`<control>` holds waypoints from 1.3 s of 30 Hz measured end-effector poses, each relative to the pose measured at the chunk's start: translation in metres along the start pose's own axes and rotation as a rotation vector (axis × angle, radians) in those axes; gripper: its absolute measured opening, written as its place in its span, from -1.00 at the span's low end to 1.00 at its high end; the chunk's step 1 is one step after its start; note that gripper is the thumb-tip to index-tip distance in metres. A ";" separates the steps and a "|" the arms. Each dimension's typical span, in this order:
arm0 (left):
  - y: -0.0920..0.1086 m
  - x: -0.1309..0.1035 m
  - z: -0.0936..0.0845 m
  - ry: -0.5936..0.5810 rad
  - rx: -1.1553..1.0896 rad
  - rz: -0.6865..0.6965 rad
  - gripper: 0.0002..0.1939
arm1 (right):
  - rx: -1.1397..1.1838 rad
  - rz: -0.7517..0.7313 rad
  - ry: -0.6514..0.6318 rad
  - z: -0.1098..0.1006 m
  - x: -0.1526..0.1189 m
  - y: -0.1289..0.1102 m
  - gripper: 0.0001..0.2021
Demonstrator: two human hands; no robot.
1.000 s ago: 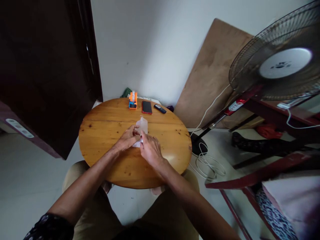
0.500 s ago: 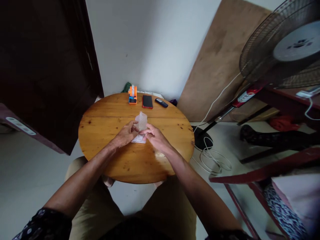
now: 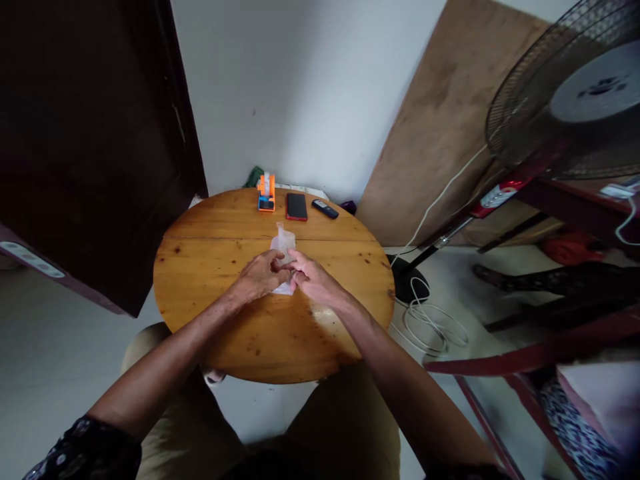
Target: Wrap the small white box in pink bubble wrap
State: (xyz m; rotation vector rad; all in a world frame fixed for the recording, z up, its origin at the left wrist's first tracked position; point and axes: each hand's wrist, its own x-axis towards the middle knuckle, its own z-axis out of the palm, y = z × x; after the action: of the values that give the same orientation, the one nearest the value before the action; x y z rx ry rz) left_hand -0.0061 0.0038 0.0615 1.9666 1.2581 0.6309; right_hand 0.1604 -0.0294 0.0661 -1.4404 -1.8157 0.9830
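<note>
1. Saw a dark door (image 3: 95,133) at far left, beside the round wooden table (image 3: 200,267).
2. Found the left hand (image 3: 257,275) with fingers bent over the translucent plastic (image 3: 283,243); could not tell whether pinching or merely resting.
3. Noted an orange-and-blue tape dispenser (image 3: 267,193) near the table's back edge.
4. Located the plastic at mid-table, partly under both hands.
5. Spotted a red-edged phone (image 3: 297,207) just beside the dispenser.
6. Observed the right hand (image 3: 311,275) curled close to the left; could not tell its hold.
7. Saw a dark handset (image 3: 325,209), then a fan (image 3: 575,113).
</note>
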 end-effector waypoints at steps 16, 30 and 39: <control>-0.007 -0.008 0.010 0.077 0.208 0.274 -0.49 | -0.081 -0.208 0.200 -0.017 0.028 0.040 -0.58; -0.012 -0.009 0.014 0.027 0.230 0.467 -0.54 | 0.027 -0.014 0.377 -0.028 0.052 0.056 -0.73; -0.011 -0.009 0.014 0.033 0.195 0.482 -0.54 | 0.245 0.237 0.201 -0.022 0.091 0.049 -0.80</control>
State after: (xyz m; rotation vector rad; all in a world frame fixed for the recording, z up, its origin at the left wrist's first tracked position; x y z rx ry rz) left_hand -0.0061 -0.0061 0.0435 2.4595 0.8877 0.7975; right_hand 0.1839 0.0692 0.0380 -1.5597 -1.3532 1.0910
